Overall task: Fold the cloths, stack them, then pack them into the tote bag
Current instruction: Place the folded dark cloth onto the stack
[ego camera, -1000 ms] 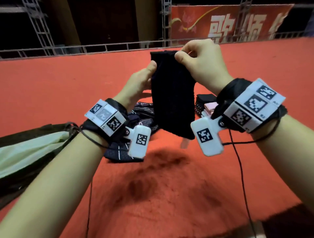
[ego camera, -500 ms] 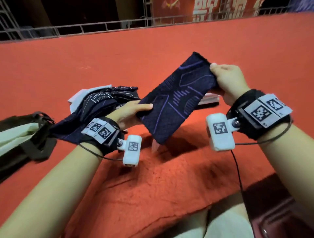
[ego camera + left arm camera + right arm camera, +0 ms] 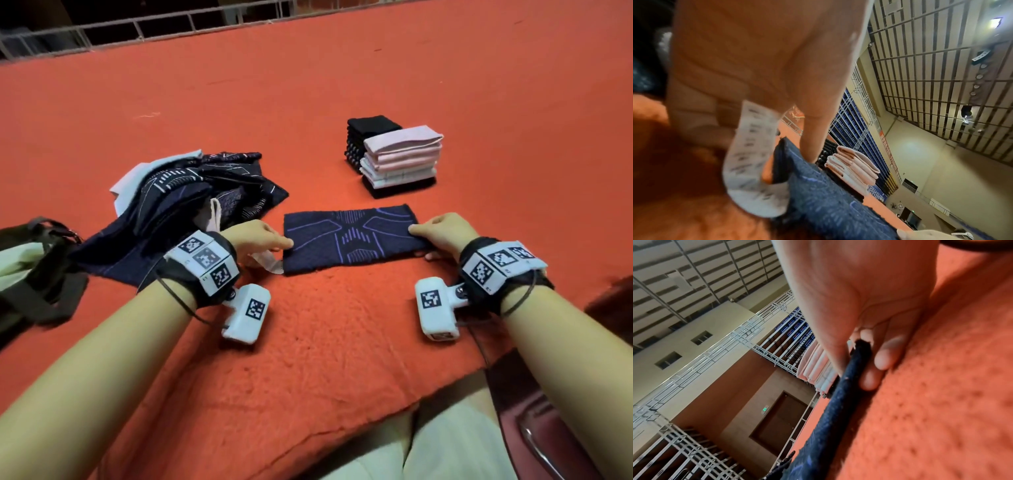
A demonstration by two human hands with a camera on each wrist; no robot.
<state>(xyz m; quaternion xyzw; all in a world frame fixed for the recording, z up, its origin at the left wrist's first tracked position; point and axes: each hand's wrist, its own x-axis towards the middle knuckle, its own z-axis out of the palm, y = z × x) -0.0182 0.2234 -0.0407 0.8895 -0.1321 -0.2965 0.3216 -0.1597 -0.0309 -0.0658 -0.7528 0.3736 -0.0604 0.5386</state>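
A navy cloth (image 3: pixel 349 240) with purple lines lies flat on the red surface (image 3: pixel 342 342), folded into a long strip. My left hand (image 3: pixel 286 245) pinches its left end, and in the left wrist view the thumb (image 3: pixel 813 146) presses on the cloth (image 3: pixel 828 203) beside a white care label (image 3: pixel 750 154). My right hand (image 3: pixel 416 236) pinches the right end, with the cloth's edge (image 3: pixel 849 369) between thumb and fingers (image 3: pixel 885 356). Beyond it stands a stack of folded black and pink cloths (image 3: pixel 400 154). The tote bag (image 3: pixel 34 270) lies at the far left.
A loose pile of unfolded navy and white cloths (image 3: pixel 191 195) lies left of the strip, between it and the bag. A metal railing (image 3: pixel 137 31) runs along the far edge. My lap (image 3: pixel 428 452) shows under the near edge.
The navy cloth was held up in the air, then tilted down, and now lies flat on the red surface. Both hands came down with it and still hold its ends.
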